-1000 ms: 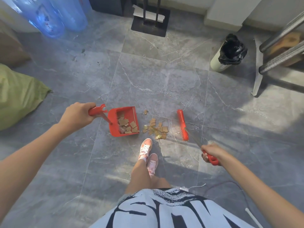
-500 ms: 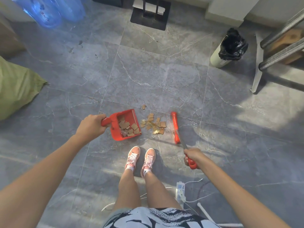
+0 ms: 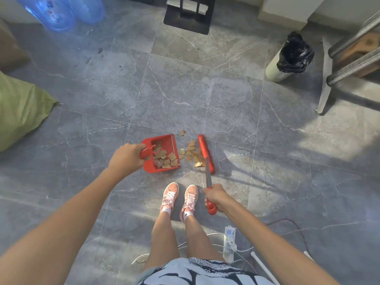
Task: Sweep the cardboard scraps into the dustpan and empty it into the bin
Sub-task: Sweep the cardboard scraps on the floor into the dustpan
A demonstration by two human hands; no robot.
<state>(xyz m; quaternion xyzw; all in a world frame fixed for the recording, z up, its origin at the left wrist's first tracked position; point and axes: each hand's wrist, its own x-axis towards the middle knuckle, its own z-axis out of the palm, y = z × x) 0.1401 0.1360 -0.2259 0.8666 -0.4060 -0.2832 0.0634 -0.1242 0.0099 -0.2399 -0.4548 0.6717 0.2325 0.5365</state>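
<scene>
A red dustpan (image 3: 166, 140) rests on the grey tile floor with several brown cardboard scraps lying inside it. My left hand (image 3: 126, 158) grips its handle. More cardboard scraps (image 3: 192, 154) lie on the floor between the dustpan's open side and the red broom head (image 3: 205, 153). One scrap (image 3: 182, 132) sits apart, a little farther out. My right hand (image 3: 214, 197) holds the broom's red grip. The bin (image 3: 276, 67), pale with a black liner, stands at the far right.
My feet in pink shoes (image 3: 178, 197) stand just behind the scraps. A power strip with cables (image 3: 229, 241) lies at my right. A green sack (image 3: 20, 112) is at the left, water bottles (image 3: 59, 11) at far left, a black stand base (image 3: 189, 15) ahead, a chair leg (image 3: 324, 93) at right.
The broom head has slid left, pushing the scraps close to the dustpan mouth. My left hand has shifted the dustpan slightly, and my feet now stand side by side.
</scene>
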